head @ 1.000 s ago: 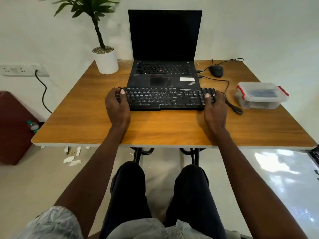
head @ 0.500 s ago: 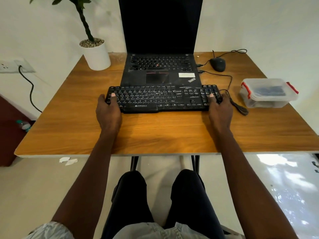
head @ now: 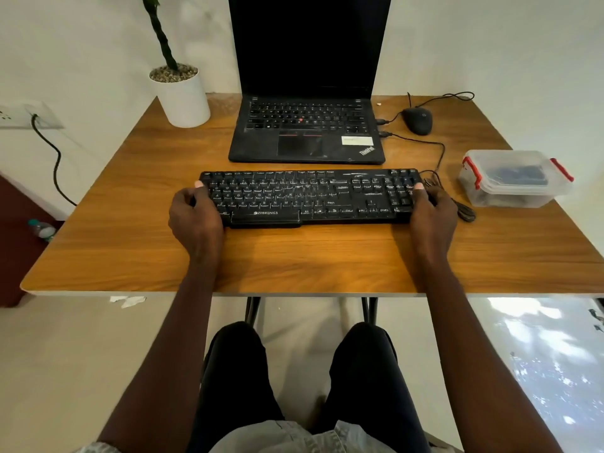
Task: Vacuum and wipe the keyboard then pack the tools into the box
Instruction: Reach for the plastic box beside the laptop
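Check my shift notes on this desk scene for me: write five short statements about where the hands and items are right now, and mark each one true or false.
1. Both hands grip the ends of the keyboard, the left hand at its left end and the right hand at its right end. True.
2. The plastic box has its lid off. False: the lid is on, with red clips at both ends.
3. The laptop stands open behind the keyboard with a dark screen. True.
4. The mouse lies to the left of the laptop. False: it lies to the right.
5. A potted plant stands on the table's far left corner. True.
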Available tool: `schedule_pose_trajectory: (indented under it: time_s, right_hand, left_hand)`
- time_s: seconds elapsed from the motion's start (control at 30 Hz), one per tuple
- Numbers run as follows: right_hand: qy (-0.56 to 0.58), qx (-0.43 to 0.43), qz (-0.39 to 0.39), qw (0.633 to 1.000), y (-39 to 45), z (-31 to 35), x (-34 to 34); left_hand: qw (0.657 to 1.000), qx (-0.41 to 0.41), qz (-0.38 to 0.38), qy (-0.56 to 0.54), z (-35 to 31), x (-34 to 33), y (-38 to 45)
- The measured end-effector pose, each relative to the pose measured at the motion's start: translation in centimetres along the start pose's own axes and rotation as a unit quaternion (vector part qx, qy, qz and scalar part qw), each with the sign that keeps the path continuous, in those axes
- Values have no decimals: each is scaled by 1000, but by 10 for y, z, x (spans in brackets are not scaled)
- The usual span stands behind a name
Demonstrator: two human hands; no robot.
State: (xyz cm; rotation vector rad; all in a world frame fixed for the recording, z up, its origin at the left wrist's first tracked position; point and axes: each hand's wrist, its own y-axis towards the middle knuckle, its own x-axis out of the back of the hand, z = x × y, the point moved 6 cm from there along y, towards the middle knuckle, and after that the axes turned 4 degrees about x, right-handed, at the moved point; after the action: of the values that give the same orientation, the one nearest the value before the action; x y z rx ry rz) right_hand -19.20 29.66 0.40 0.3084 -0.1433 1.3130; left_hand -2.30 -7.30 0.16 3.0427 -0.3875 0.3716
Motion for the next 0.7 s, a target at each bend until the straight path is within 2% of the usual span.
schedule_pose_trajectory:
  time_s: [0.33, 0.7]
  right_hand:
    - [-37, 6, -44, 998, -32, -14, 33]
    - [-78, 27, -57, 995, -43, -18, 40]
  left_hand:
    - [999, 10, -47, 22, 4, 31, -23]
    - [999, 1, -37, 38, 6, 44, -34]
